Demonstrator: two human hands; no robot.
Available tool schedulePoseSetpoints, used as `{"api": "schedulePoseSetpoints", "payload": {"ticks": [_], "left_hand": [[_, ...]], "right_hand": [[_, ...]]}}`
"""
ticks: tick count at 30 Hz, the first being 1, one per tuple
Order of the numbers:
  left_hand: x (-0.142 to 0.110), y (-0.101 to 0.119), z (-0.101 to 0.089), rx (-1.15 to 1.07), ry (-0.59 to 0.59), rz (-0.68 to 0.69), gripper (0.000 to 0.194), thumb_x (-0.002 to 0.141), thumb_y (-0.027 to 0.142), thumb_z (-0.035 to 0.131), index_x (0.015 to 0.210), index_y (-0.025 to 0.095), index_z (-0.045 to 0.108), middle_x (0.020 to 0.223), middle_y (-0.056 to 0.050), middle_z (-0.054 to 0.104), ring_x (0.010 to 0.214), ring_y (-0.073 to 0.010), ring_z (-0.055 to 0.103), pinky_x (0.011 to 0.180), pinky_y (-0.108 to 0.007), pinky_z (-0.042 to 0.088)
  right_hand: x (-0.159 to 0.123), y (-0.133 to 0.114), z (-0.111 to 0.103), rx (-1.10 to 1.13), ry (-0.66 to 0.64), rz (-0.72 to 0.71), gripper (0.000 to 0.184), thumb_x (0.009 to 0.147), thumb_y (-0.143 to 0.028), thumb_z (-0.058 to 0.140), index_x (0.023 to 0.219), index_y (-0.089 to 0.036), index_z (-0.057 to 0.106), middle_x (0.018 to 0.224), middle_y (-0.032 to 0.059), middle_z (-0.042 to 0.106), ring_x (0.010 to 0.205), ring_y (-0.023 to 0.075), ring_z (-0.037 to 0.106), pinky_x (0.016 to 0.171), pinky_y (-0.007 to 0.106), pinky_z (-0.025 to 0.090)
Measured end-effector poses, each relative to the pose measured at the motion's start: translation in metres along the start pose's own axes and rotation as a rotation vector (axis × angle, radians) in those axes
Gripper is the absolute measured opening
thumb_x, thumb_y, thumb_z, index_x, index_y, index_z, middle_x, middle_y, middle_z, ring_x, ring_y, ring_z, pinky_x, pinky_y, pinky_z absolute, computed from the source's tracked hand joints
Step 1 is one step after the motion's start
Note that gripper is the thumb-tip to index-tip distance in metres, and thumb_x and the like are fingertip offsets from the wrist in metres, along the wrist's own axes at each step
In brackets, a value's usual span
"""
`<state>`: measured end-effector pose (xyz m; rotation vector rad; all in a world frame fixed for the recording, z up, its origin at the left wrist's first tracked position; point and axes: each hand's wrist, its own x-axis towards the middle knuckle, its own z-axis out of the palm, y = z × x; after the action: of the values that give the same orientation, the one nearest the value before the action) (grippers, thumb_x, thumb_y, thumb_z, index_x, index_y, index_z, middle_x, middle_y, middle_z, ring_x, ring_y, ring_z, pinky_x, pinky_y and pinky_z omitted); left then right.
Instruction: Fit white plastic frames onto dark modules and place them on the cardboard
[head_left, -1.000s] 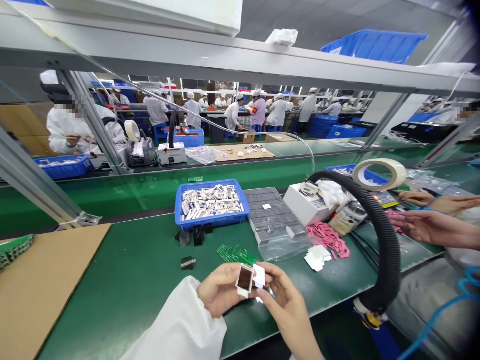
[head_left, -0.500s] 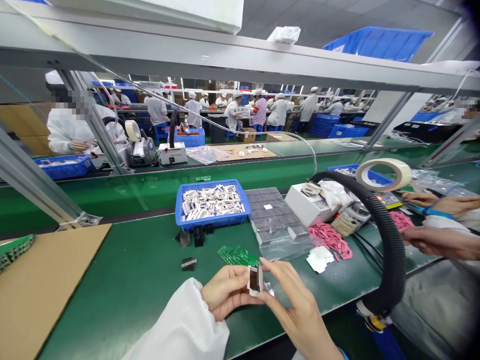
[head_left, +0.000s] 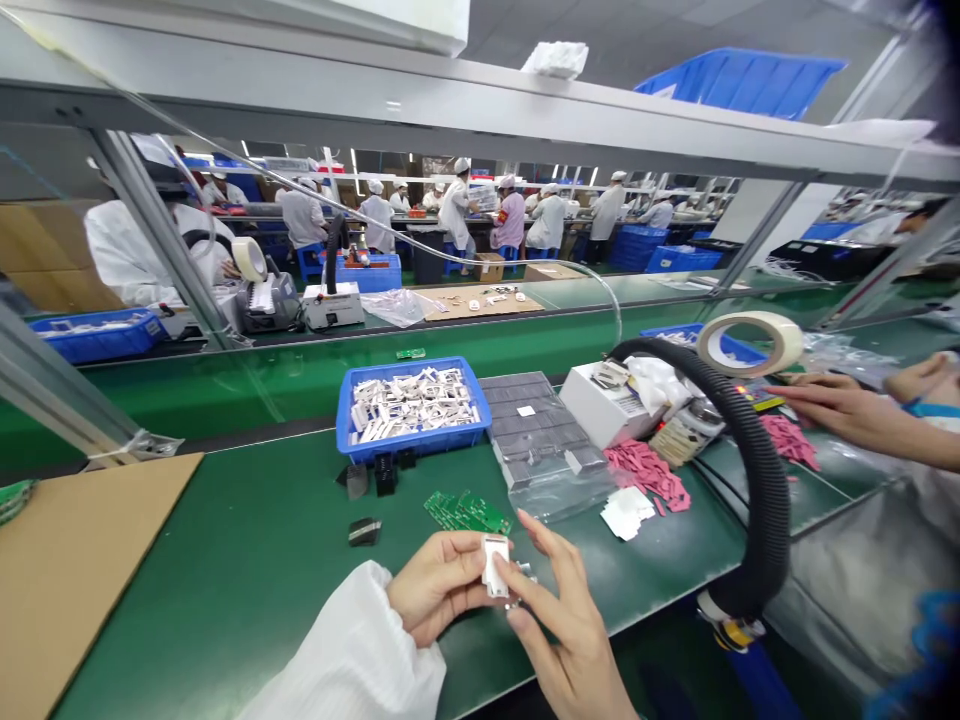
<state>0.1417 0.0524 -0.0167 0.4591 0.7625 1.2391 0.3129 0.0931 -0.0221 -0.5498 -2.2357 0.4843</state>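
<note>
My left hand (head_left: 439, 585) pinches a small white plastic housing (head_left: 495, 566) between thumb and fingers, its white face turned toward me. One finger of my right hand (head_left: 566, 620) rests on that face; its other fingers are spread apart and grip nothing. A small shiny clear bit shows behind the right fingers, too hidden to name. Just beyond the hands lie several green circuit boards (head_left: 466, 512). To the left sits a small dark piece (head_left: 364, 531), with black parts (head_left: 385, 474) farther back.
A blue bin (head_left: 415, 440) holds many white housings. Beside it lies a grey stacked tray in plastic (head_left: 536, 420). Pink strips (head_left: 649, 472) and white sheets (head_left: 627, 513) are to the right. A black hose (head_left: 769, 500) arches near a co-worker's hands (head_left: 847, 410). Cardboard (head_left: 97, 560) covers the left.
The housing has turned from showing its dark, hollow inside to showing its white face. My right hand has shifted from gripping its side to touching the face with one finger.
</note>
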Motion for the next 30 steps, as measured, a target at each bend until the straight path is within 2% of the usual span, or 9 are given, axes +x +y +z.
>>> {"api": "schedulePoseSetpoints", "payload": {"ticks": [2, 6, 10, 14, 19, 22, 25, 27, 30], "left_hand": [[0.001, 0.000, 0.000, 0.005, 0.009, -0.021, 0.033, 0.074, 0.028, 0.071, 0.100, 0.009, 0.068, 0.086, -0.011, 0.072, 0.079, -0.0184, 0.068, 0.081, -0.032, 0.054], [0.000, 0.001, 0.001, 0.011, 0.022, -0.038, 0.032, 0.074, 0.028, 0.071, 0.100, 0.009, 0.067, 0.086, -0.012, 0.072, 0.081, -0.0203, 0.069, 0.085, -0.036, 0.053], [-0.002, 0.002, 0.002, 0.018, -0.001, -0.056, 0.033, 0.075, 0.029, 0.070, 0.100, 0.009, 0.066, 0.086, -0.012, 0.072, 0.080, -0.0193, 0.068, 0.083, -0.036, 0.053], [-0.002, 0.002, 0.002, 0.039, -0.005, -0.055, 0.038, 0.077, 0.030, 0.067, 0.109, 0.010, 0.061, 0.083, -0.011, 0.071, 0.072, -0.0173, 0.067, 0.074, -0.032, 0.053], [0.000, 0.002, 0.003, 0.052, -0.043, -0.012, 0.041, 0.077, 0.032, 0.067, 0.112, 0.015, 0.053, 0.080, -0.010, 0.071, 0.067, -0.0170, 0.066, 0.071, -0.033, 0.052], [0.000, 0.000, 0.004, 0.069, -0.063, 0.006, 0.038, 0.076, 0.034, 0.068, 0.105, 0.017, 0.051, 0.080, -0.011, 0.072, 0.067, -0.0164, 0.066, 0.070, -0.032, 0.052], [0.000, -0.001, 0.003, 0.089, -0.062, 0.026, 0.035, 0.075, 0.035, 0.069, 0.099, 0.016, 0.050, 0.081, -0.012, 0.073, 0.066, -0.0163, 0.067, 0.069, -0.032, 0.052], [0.000, -0.002, 0.003, 0.097, -0.051, 0.034, 0.035, 0.074, 0.034, 0.070, 0.096, 0.016, 0.050, 0.080, -0.013, 0.073, 0.066, -0.0171, 0.067, 0.068, -0.032, 0.052], [0.001, -0.002, 0.003, 0.089, -0.047, 0.039, 0.037, 0.072, 0.034, 0.072, 0.096, 0.016, 0.050, 0.078, -0.012, 0.073, 0.064, -0.0182, 0.068, 0.066, -0.031, 0.052]], "right_hand": [[0.001, 0.018, -0.011, -0.044, 0.058, 0.071, 0.039, 0.091, -0.021, 0.047, 0.128, -0.028, 0.052, 0.145, 0.0088, 0.032, 0.124, 0.0292, 0.041, 0.096, 0.045, 0.043], [-0.002, 0.091, -0.046, -0.322, 0.468, 0.487, 0.028, 0.089, -0.033, 0.044, 0.104, -0.015, 0.060, 0.101, 0.0126, 0.059, 0.083, 0.0222, 0.059, 0.078, 0.037, 0.050], [-0.012, 0.159, -0.068, -0.533, 0.504, 0.737, 0.037, 0.081, -0.044, 0.044, 0.087, -0.011, 0.060, 0.081, 0.0136, 0.055, 0.068, 0.0250, 0.054, 0.071, 0.044, 0.047], [-0.016, 0.180, -0.065, -0.543, 0.500, 0.794, 0.036, 0.076, -0.048, 0.045, 0.072, -0.015, 0.058, 0.074, 0.0137, 0.053, 0.071, 0.0281, 0.052, 0.069, 0.044, 0.044], [-0.016, 0.172, -0.064, -0.475, 0.571, 0.777, 0.043, 0.079, -0.053, 0.039, 0.069, -0.015, 0.056, 0.073, 0.0144, 0.053, 0.071, 0.0281, 0.053, 0.072, 0.046, 0.043], [-0.013, 0.145, -0.059, -0.336, 0.570, 0.711, 0.045, 0.081, -0.056, 0.043, 0.074, -0.014, 0.058, 0.077, 0.0127, 0.057, 0.065, 0.0224, 0.053, 0.066, 0.039, 0.045], [-0.006, 0.093, -0.045, -0.112, 0.431, 0.580, 0.036, 0.084, -0.051, 0.051, 0.075, -0.018, 0.060, 0.082, 0.0083, 0.061, 0.069, 0.0187, 0.056, 0.061, 0.029, 0.047], [0.001, 0.055, -0.036, 0.103, 0.245, 0.443, 0.022, 0.086, -0.038, 0.057, 0.074, -0.019, 0.061, 0.083, 0.0060, 0.060, 0.069, 0.0162, 0.056, 0.061, 0.027, 0.046], [0.011, 0.016, -0.029, 0.254, 0.124, 0.299, 0.011, 0.087, -0.022, 0.058, 0.077, -0.020, 0.062, 0.080, 0.0032, 0.057, 0.067, 0.0137, 0.054, 0.060, 0.025, 0.044]]}}
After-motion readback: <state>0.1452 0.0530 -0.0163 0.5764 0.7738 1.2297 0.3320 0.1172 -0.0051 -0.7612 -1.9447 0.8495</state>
